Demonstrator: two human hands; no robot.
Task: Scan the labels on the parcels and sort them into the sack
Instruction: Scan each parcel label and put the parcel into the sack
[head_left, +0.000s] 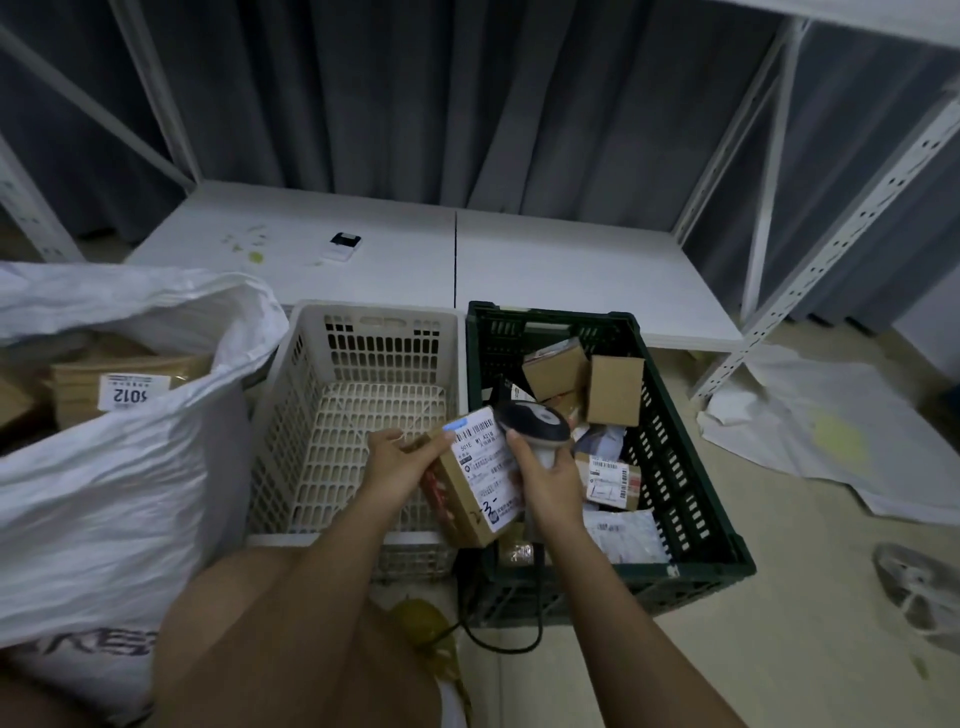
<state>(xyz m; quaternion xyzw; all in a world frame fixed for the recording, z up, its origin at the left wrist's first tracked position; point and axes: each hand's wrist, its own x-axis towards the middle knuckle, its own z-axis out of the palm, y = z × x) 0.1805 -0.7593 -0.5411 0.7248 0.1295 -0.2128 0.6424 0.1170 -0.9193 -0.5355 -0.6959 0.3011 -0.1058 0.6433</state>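
1. A white woven sack (104, 478) stands open at far left, with cardboard parcels inside; one carries a white label (132, 391) printed 5012.
2. Just right of it sits a white slatted crate (358, 364), its perforated floor showing.
3. The left hand (400, 462) holds a small brown parcel (475, 483) above the seam between the 2 crates, fingers curled round its left edge, the white shipping label turned up toward the camera.
4. The right hand (548, 480) wraps its grip round the handle of a barcode scanner (535, 422), the head tilted toward the parcel's label, where a blue spot of light shows at the top corner.
5. A dark green crate (691, 499) at right holds more cardboard boxes and labelled packets.
6. Behind both crates runs a low white shelf (519, 260) with a small black-and-white device (343, 244) on it.
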